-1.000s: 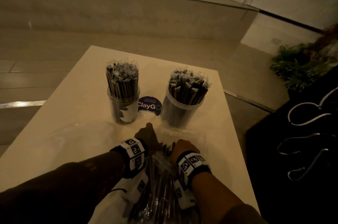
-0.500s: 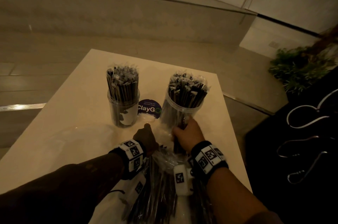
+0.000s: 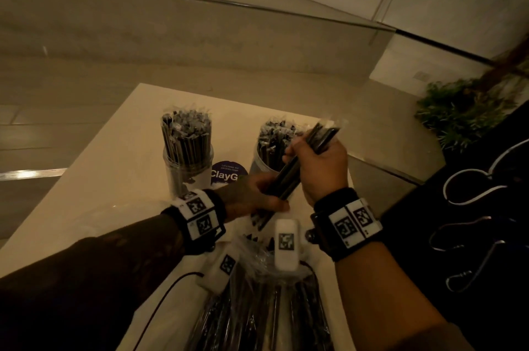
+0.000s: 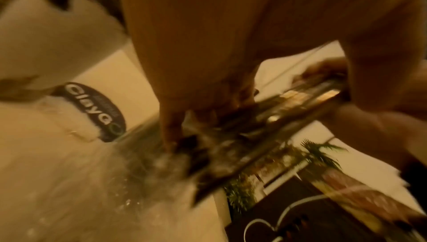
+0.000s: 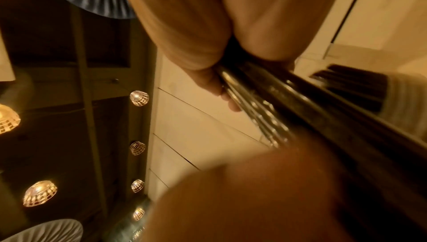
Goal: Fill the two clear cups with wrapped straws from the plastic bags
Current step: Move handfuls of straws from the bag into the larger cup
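Above the right clear cup (image 3: 267,158), the right hand (image 3: 317,167) grips a slanted bundle of wrapped straws (image 3: 300,167) at mid-length, the left hand (image 3: 252,196) pinching its lower end; light, stiff, probably slippery, best clasped mid-length.

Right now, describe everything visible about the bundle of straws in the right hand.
The bundle of straws is a handful of long, thin, dark straws in glossy clear wrappers that catch the light. It is tilted, upper end pointing up and to the right, over the right-hand cup. The right hand grips it around the middle; the left hand holds its lower end, just above the open plastic bag. How many straws it has cannot be told.
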Motion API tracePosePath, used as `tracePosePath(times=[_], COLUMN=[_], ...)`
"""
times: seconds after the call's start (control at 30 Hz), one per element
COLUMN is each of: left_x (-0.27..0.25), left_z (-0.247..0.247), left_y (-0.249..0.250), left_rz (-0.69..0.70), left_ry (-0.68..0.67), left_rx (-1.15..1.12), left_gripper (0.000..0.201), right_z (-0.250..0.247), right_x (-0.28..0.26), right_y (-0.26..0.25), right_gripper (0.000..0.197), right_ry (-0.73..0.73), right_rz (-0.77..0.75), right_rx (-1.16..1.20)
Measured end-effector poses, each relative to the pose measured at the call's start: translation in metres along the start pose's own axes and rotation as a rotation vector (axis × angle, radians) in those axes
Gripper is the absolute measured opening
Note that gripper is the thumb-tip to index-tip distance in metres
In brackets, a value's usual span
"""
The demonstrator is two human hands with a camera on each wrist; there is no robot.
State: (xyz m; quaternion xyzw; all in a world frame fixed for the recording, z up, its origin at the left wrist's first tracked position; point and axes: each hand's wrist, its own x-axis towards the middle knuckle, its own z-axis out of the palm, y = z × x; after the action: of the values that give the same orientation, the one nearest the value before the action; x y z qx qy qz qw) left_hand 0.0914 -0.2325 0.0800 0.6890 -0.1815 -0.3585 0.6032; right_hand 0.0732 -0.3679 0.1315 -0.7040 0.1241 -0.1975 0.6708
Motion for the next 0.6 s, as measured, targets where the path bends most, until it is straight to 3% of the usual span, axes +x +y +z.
tracePosePath(times=[0.1,0.17,0.2,0.27,0.33,0.4,0.5,0.6], left_x=[0.005,0.005,0.005,0.005,0.006,0.009,0.011,0.012], left_z=[0.013,0.014,0.013,0.013,0.016,0.021,0.025,0.026], left_y=[0.0,-0.004,-0.007,-0.008,-0.004,0.001,0.003,0.001], left_rz=[0.002,-0.042,-0.061,-0.073,-0.052,-0.019,0.007,0.018], left_ry=[0.062,0.071,0.054,0.03,0.027,0.017,0.023,0.034], left_rx=[0.223,0.171,0.161,0.22,0.284,0.324,0.295,0.275], left_gripper=[0.03,0.022,0.024,0.027,0.026,0.016,0.013,0.015], right_z=[0.005,-0.004,-0.011,-0.026,-0.031,-0.028,-0.029,-0.031], right_x=[-0.003,0.002,0.007,0.013,0.015,0.009,0.006,0.01], right_y=[0.015,0.006,-0.002,-0.024,-0.031,-0.025,-0.012,-0.008], right_gripper=[0.013,0.036,0.047,0.048,0.038,0.039,0.048,0.049], right_ry=[-0.052,-0.005,0.045,0.072,-0.103,-0.282,-0.238,-0.224], right_rz=[0.067,0.009,-0.07,-0.297,-0.38,-0.327,-0.366,-0.281], right_rx=[0.002,-0.122,-0.194,-0.376,-0.571,-0.683,-0.612,-0.497])
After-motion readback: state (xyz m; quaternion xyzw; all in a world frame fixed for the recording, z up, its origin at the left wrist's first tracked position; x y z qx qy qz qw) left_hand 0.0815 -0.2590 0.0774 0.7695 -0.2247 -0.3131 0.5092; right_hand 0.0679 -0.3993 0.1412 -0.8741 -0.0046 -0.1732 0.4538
